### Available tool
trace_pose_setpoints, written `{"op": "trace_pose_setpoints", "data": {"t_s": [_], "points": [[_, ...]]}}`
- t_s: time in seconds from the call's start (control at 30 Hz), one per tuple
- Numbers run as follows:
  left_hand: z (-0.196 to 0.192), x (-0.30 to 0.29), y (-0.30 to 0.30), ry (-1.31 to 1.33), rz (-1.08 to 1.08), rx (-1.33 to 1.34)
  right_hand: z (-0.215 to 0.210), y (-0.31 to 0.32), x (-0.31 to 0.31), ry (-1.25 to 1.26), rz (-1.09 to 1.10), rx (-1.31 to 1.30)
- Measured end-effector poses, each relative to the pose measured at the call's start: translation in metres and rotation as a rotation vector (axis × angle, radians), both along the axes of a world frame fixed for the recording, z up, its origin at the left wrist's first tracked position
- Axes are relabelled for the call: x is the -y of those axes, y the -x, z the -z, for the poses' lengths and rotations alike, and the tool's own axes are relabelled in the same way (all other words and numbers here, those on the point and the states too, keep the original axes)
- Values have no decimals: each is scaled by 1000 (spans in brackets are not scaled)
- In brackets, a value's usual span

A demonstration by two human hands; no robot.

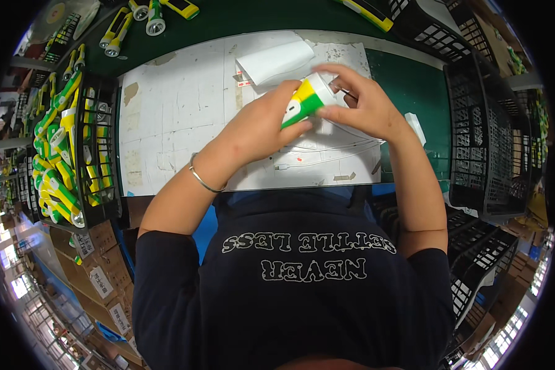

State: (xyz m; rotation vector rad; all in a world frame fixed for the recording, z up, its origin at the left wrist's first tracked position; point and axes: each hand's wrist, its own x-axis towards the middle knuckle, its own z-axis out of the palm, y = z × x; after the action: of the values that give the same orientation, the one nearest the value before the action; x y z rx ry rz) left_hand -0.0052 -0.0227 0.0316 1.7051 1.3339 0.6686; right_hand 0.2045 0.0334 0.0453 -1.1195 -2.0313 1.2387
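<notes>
My left hand (262, 120) is wrapped round the body of a yellow, green and white flashlight (311, 98), held tilted above the work surface with its white head toward the upper right. My right hand (367, 102) curls its fingers and thumb about that white head. Its fingertips are a little blurred, and a small dark spot between them is too unclear to name. Beneath the hands, a white cable (327, 151) lies in loose loops, its plug end near the front. A white paper or plastic sheet (277, 63) rests just beyond the flashlight.
The white worn board (172, 123) covers much of a green table (407, 80). At left stands a black crate (98, 209) full of similar flashlights (58, 166); more flashlights (117, 31) lie along the back. Black crates (484, 129) stand at right, and cardboard boxes (102, 265) sit below left.
</notes>
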Motion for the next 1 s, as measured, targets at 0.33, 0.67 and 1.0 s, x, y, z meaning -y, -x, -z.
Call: {"op": "trace_pose_setpoints", "data": {"t_s": [0.33, 0.67, 1.0], "points": [[-29, 11, 56, -31, 203, -537, 12, -15, -3, 173, -126, -172], [26, 5, 27, 240, -27, 263, 70, 36, 5, -317, 195, 462], [38, -6, 11, 120, -169, 129, 40, 22, 8, 283, 95, -252]]}}
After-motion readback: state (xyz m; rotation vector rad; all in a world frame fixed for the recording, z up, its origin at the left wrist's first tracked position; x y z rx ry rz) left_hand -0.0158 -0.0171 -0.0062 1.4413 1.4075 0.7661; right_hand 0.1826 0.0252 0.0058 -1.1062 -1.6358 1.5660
